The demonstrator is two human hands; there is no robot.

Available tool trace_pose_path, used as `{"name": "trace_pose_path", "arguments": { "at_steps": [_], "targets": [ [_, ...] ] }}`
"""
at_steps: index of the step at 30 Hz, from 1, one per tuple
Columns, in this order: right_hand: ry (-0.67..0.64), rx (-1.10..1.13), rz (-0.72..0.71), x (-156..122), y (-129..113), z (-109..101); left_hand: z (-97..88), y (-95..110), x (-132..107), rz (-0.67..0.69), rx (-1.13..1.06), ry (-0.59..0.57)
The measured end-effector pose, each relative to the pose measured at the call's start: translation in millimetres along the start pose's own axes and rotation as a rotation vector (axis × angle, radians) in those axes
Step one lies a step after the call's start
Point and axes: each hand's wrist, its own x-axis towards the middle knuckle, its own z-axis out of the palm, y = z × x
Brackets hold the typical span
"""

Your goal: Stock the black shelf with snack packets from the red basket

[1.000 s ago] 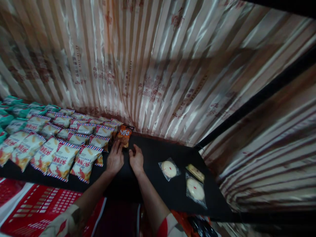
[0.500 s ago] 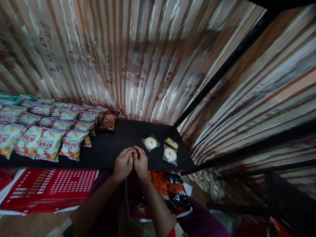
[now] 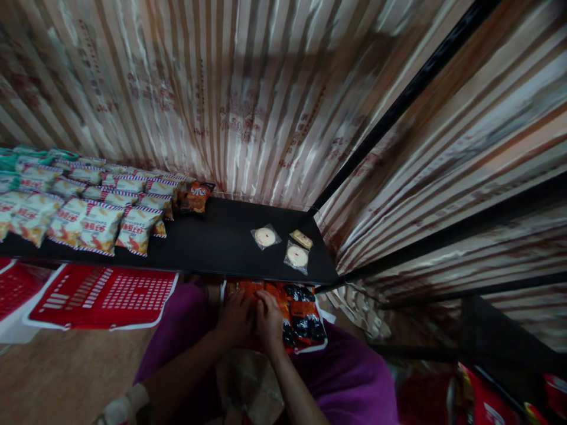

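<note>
Both my hands are low, over a red basket (image 3: 305, 349) of orange-and-black snack bags (image 3: 305, 319) between my knees. My left hand (image 3: 237, 317) lies over the bags at the basket's left side, its fingers stretched forward. Beside it, my right hand (image 3: 269, 319) reaches over the middle bags, fingers extended. The two hands are close together, and dim light blurs their fingertips. On the black shelf (image 3: 212, 236) above lie two round white items in clear wrappers, one on the left (image 3: 266, 236) and one on the right (image 3: 296, 255), plus a small yellowish packet (image 3: 302, 238).
Rows of white snack bags (image 3: 137, 230) stand on the shelf's left, with a brown-orange bag (image 3: 195, 196) behind. Below is another red basket (image 3: 115, 295). A black diagonal post (image 3: 376, 139) and striped sheeting (image 3: 248, 100) border the shelf.
My hands, earlier held together at the shelf's front edge, have moved down and parted slightly over the basket of snack bags. The view has shifted downward.
</note>
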Motion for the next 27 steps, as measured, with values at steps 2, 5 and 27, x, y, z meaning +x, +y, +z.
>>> {"name": "trace_pose_path", "arguments": {
  "at_steps": [2, 5, 27],
  "targets": [
    [-0.030, -0.043, 0.010, -8, 9, -2, 12.2, -1, -6, -0.035, 0.038, -0.096],
    [-0.066, -0.102, 0.034, -15, 20, -1, 24.7, -4, -13, -0.037, 0.064, -0.163],
    [-0.026, 0.055, 0.190, -25, 33, -15, 50.4, -2, -15, -0.007, 0.267, -0.194]
  ]
}}
